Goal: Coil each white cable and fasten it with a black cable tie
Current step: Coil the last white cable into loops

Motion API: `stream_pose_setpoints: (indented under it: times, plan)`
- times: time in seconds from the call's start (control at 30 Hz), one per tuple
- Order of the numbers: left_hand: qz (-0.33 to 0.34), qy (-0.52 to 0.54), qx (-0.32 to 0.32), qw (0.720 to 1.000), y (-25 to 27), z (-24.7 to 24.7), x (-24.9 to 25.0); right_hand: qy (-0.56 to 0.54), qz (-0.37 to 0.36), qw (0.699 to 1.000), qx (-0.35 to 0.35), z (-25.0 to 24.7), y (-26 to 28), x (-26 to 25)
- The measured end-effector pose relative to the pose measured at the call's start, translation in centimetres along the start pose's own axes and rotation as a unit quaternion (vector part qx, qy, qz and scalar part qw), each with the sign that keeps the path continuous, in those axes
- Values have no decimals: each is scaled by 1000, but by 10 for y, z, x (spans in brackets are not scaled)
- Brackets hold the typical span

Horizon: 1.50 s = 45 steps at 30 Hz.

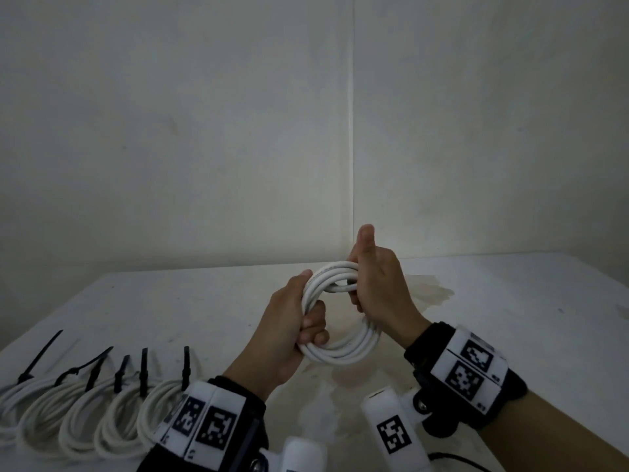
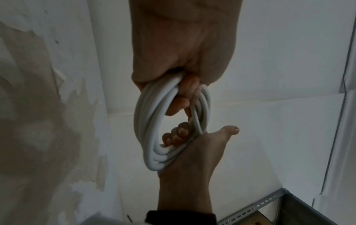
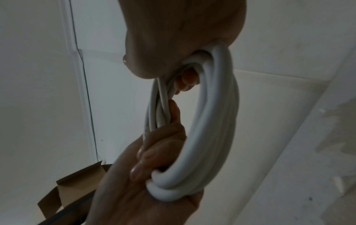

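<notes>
Wall (image 1: pixel 204 131): pale, plain, with a vertical seam behind the hands; fills the upper part of the head view.

Table (image 1: pixel 510 318): white top, stained and scuffed near the middle.

Tied coils (image 1: pixel 85 407): a row of white cable coils lying flat on the table at the lower left, overlapping one another, each bound by a black tie (image 1: pixel 186 367) whose tail stands up from the coil. Five ties can be counted; the leftmost coil runs off the edge of the view.

Cardboard box (image 3: pixel 75 182): brown, open flaps, seen in the right wrist view beyond the left forearm.

Metal rail (image 2: pixel 254 208): slotted, grey, at the lower right corner of the left wrist view.

Wristbands (image 1: pixel 469 366): black, with white marker panels, one on each wrist.

Coil (image 1: pixel 335 321): white cable wound in several loops, held upright in the air above the table, between both hands, untied.

Left hand (image 1: pixel 289 332): fingers curled round the lower left arc of the coil, thumb pressed over the strands.

Right hand (image 1: pixel 377 284): fingers wrapped round the upper right arc of the coil, thumb raised and free.
</notes>
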<state>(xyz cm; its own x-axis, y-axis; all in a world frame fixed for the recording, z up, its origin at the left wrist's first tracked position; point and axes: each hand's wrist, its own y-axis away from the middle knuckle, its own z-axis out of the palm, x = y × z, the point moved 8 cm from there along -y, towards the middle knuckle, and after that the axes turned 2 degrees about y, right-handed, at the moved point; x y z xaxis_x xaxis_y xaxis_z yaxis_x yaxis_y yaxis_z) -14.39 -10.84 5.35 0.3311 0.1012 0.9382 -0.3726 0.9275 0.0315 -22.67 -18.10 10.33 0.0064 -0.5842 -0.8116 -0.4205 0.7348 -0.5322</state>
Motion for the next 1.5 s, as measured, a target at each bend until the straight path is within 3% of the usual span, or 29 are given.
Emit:
stream_pose_setpoints:
  times: [0.23,0.37,0.5,0.6,0.73,0.97,1.07,1.3,1.5]
  plan:
    - [15,88,35,995,-3,-6,-6,-125,23,991,-41,7,5,14]
    - [6,137,24,990,-4,-5,-9,-50,-54,994,-81,7,14,5]
    - [-13,145,-12,989,-3,2,-10,-1,-87,994,-65,1,10,0]
    - [7,103,-21,994,-3,2,-8,36,-98,994,-38,-2,5,-1]
    - [80,-65,-11,995,3,-3,4,62,-85,993,-57,1,4,0]
    - [243,-273,31,930,11,-1,28,73,-77,991,-86,4,-2,-5]
    - [275,-294,50,914,10,-1,28,86,-58,990,-97,5,-5,0]
    - [225,-281,38,932,-1,0,18,107,-24,986,-123,2,-6,13]
    - [250,-215,99,939,1,-12,13,-66,28,989,-129,4,13,20]
